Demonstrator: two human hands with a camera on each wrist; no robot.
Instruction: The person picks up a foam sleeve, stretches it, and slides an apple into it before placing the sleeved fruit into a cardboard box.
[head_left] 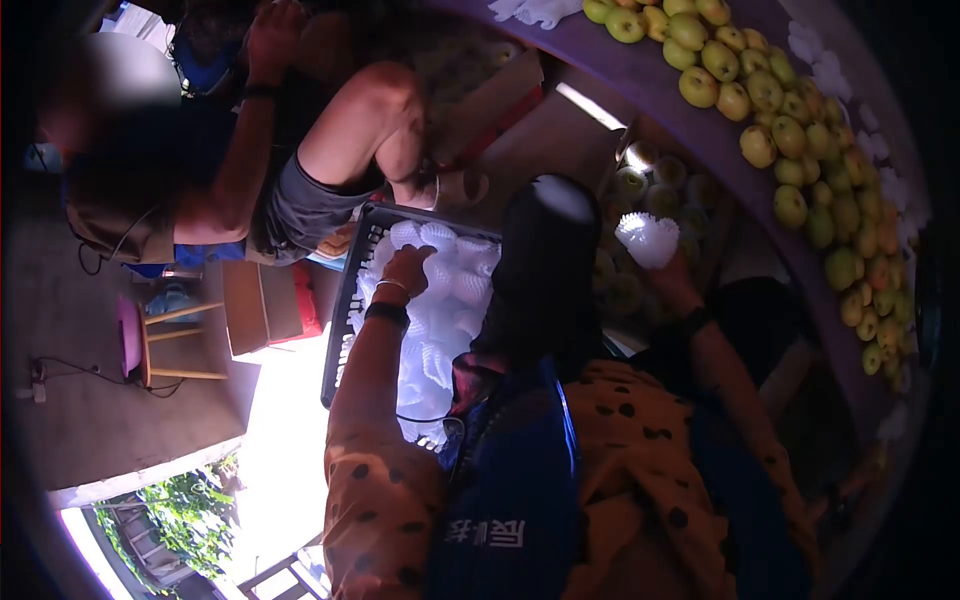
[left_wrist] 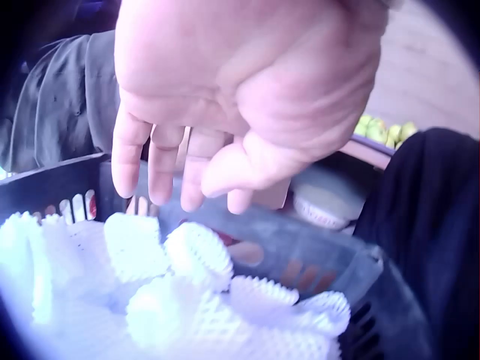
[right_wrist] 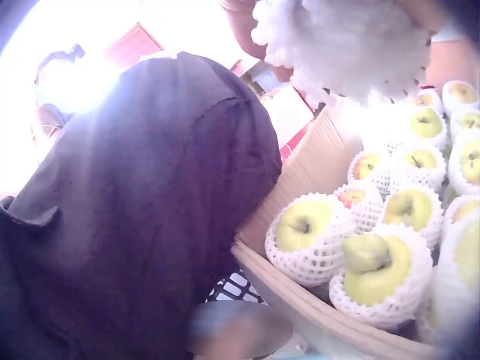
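Observation:
A black crate [head_left: 342, 345] full of white foam nets [head_left: 430, 345] stands before the wearer. Above the nets hovers my left hand [head_left: 405, 272]; in the left wrist view that hand [left_wrist: 240, 112] has its fingers relaxed and holds nothing. My right hand [head_left: 672, 278] holds a white foam-netted item [head_left: 648, 240] over a cardboard box of netted apples; whatever is inside the net cannot be seen. In the right wrist view the white foam [right_wrist: 345, 49] hangs above the box [right_wrist: 300, 307], where green-yellow apples [right_wrist: 409, 208] sit in foam nets.
Loose apples [head_left: 790, 130] lie piled on a purple surface [head_left: 650, 70] at the upper right. Another person [head_left: 150, 190] sits at the upper left. A small stool [head_left: 170, 340] and another cardboard box [head_left: 255, 305] stand at the left. The wearer's dark-clad knee [head_left: 545, 260] lies between crate and box.

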